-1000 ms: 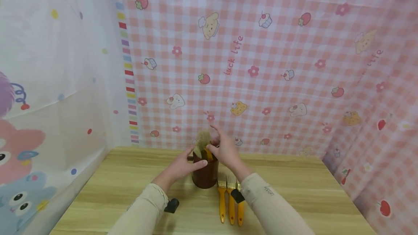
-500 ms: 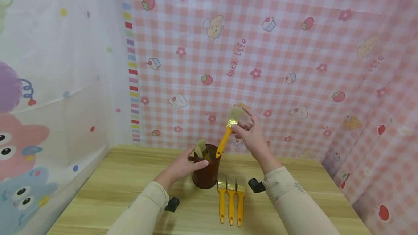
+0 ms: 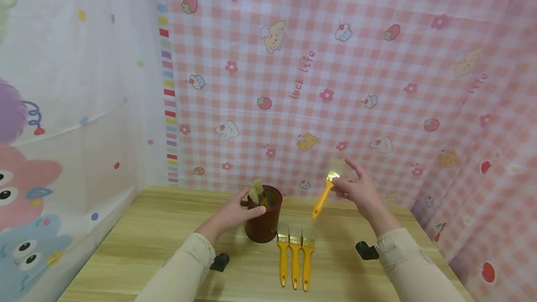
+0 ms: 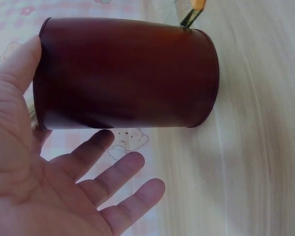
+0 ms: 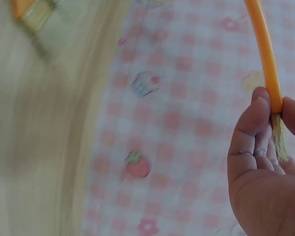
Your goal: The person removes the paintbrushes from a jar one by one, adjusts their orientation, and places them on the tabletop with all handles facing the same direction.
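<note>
My left hand (image 3: pixel 232 214) holds the rim of a dark brown cup (image 3: pixel 263 225) standing upright on the table; in the left wrist view its thumb lies at the rim of the cup (image 4: pixel 128 73) and three fingers stretch out free below. Pale paintbrush bristles (image 3: pixel 254 192) stick up from the cup's left side. To the right, my right hand (image 3: pixel 361 194) pinches a paintbrush (image 3: pixel 323 198) near its metal band, held in the air with bristles up and yellow handle tilted down to the left. The right wrist view shows thumb and finger on the brush handle (image 5: pixel 268 64).
Three yellow-handled paintbrushes (image 3: pixel 295 260) lie side by side in front of the cup, bristles toward the back. The wooden table (image 3: pixel 142 246) ends at a pink checked cloth (image 3: pixel 327 120). White cloth (image 3: pixel 109 153) hangs along the left.
My right hand has lifted one paintbrush out of the cup, then carried it to the right and lower. The left hand stays on the cup, and the three lying brushes have not moved.
</note>
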`<state>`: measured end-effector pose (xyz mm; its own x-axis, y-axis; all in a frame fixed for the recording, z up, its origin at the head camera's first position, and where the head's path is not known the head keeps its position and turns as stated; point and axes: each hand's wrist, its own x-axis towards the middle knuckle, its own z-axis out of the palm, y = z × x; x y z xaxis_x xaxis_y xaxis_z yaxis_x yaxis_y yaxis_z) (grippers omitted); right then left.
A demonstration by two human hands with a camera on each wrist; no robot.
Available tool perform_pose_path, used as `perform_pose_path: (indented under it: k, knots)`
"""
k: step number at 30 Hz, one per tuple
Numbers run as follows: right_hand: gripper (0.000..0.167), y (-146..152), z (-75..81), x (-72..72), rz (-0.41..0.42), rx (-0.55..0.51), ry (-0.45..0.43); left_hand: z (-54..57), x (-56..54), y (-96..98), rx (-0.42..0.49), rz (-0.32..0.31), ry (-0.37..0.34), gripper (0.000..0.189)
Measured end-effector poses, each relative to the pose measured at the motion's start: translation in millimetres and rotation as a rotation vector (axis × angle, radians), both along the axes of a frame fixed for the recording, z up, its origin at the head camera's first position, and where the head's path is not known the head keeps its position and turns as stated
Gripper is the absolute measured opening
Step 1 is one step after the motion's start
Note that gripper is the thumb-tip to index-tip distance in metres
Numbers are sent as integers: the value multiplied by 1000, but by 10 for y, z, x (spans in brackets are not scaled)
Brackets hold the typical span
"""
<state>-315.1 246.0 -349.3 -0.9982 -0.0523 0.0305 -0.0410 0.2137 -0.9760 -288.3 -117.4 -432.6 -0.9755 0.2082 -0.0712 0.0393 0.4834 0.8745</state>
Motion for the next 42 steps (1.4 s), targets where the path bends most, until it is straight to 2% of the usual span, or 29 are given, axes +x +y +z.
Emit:
perform_pose_path:
  k: [6,12,19,24,31,42]
  knots:
    - [90,203,-244,36,35,70,-72,-47,0,-61,-48,-12,37,100]
    - [87,330,-557,83,82,112,-139,-79,1,-62,-64,-8,74,99]
    - [87,343,-936,168,169,133,-222,-107,-18,-12,-67,6,108,90]
    - [88,313,-1144,209,220,157,-244,-108,-20,12,-40,17,91,92]
    - [88,276,-1309,243,249,158,-258,-64,-6,40,-34,24,64,96]
    - [86,186,-1421,220,244,163,-303,-79,-22,40,-34,26,59,96]
